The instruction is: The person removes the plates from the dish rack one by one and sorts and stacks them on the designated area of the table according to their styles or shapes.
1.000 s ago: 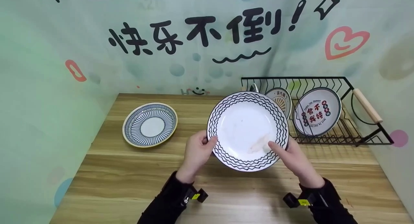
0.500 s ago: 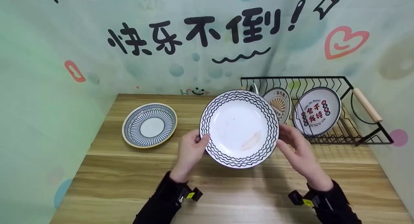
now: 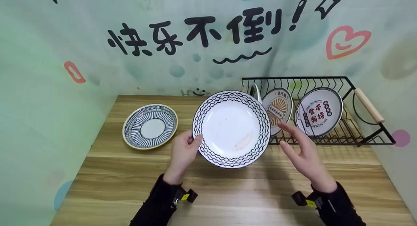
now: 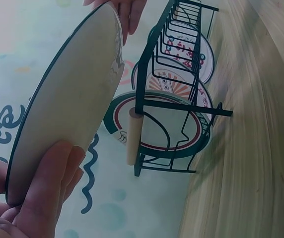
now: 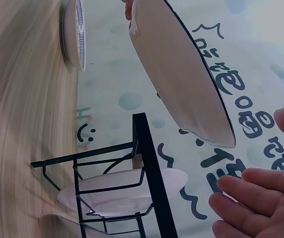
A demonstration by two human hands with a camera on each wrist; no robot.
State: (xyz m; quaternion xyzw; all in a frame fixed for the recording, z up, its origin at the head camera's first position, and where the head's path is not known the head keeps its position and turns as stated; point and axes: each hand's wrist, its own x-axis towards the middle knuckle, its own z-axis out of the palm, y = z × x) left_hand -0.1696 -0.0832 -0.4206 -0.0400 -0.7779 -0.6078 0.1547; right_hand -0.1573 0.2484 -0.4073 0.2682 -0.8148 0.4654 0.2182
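My left hand (image 3: 183, 154) grips the left rim of a white plate (image 3: 224, 128) with black zigzag bands, thumb on its face and fingers behind. The plate is held up above the table, its face toward the head camera, with a faint brownish smear at the lower right. In the left wrist view the fingers (image 4: 47, 183) press against its pale underside. Just right of the plate my right hand (image 3: 308, 157) is off the rim, fingers extended and apart, holding nothing. The right wrist view shows that hand's spread fingers (image 5: 251, 198) below the plate's edge.
A black wire dish rack (image 3: 294, 78) with wooden handles stands at the back right. It holds a sunburst plate (image 3: 277, 105), a plate with red characters (image 3: 319, 112) and a green-rimmed plate (image 4: 157, 124). A blue striped dish (image 3: 153, 128) lies at left on the wooden table (image 3: 130, 183).
My right hand has let go of the zigzag plate and drawn off to the right. My left hand has carried the plate leftward, uncovering more of the sunburst plate.
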